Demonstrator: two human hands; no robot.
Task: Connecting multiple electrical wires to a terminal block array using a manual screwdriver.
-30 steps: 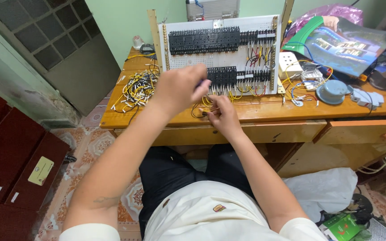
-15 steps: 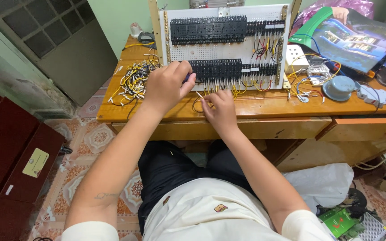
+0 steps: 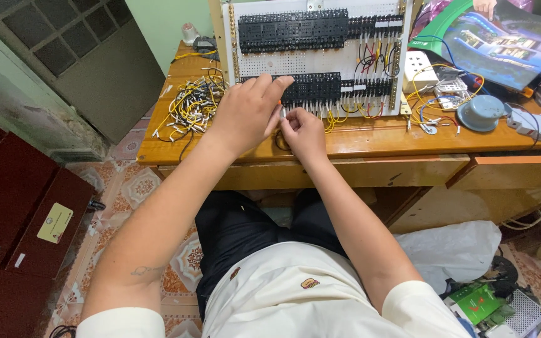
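The person sits at a wooden desk [image 3: 370, 134] with a white perforated wiring panel [image 3: 320, 59] propped upright against the wall. Two rows of black terminal blocks are mounted on it. The upper row [image 3: 292, 29] looks bare of wires along most of its length, with a cluster only at its right end. The lower row [image 3: 320, 87] has yellow, red and black leads hanging from its right half, so by my reckoning the wiring is partly done, with plenty left to connect.

The left hand [image 3: 248, 112] is raised at the left part of the lower row, fingers curled, with an orange-tipped tool, probably a small screwdriver [image 3: 281, 103], poking out beside the fingertips; its grip looks closed around that. The right hand [image 3: 302, 131] sits just beside and below it, fingers pinched together at the base of the panel, apparently on a thin yellow wire [image 3: 328, 122], though the pinch itself is too small to see clearly.

A heap of loose cut wires [image 3: 192, 106], yellow, black and white, lies on the desk to the left, still unused. Off to the right are a white socket block [image 3: 419, 69], a grey round cap [image 3: 480, 114] and a glossy printed sheet [image 3: 502, 40].
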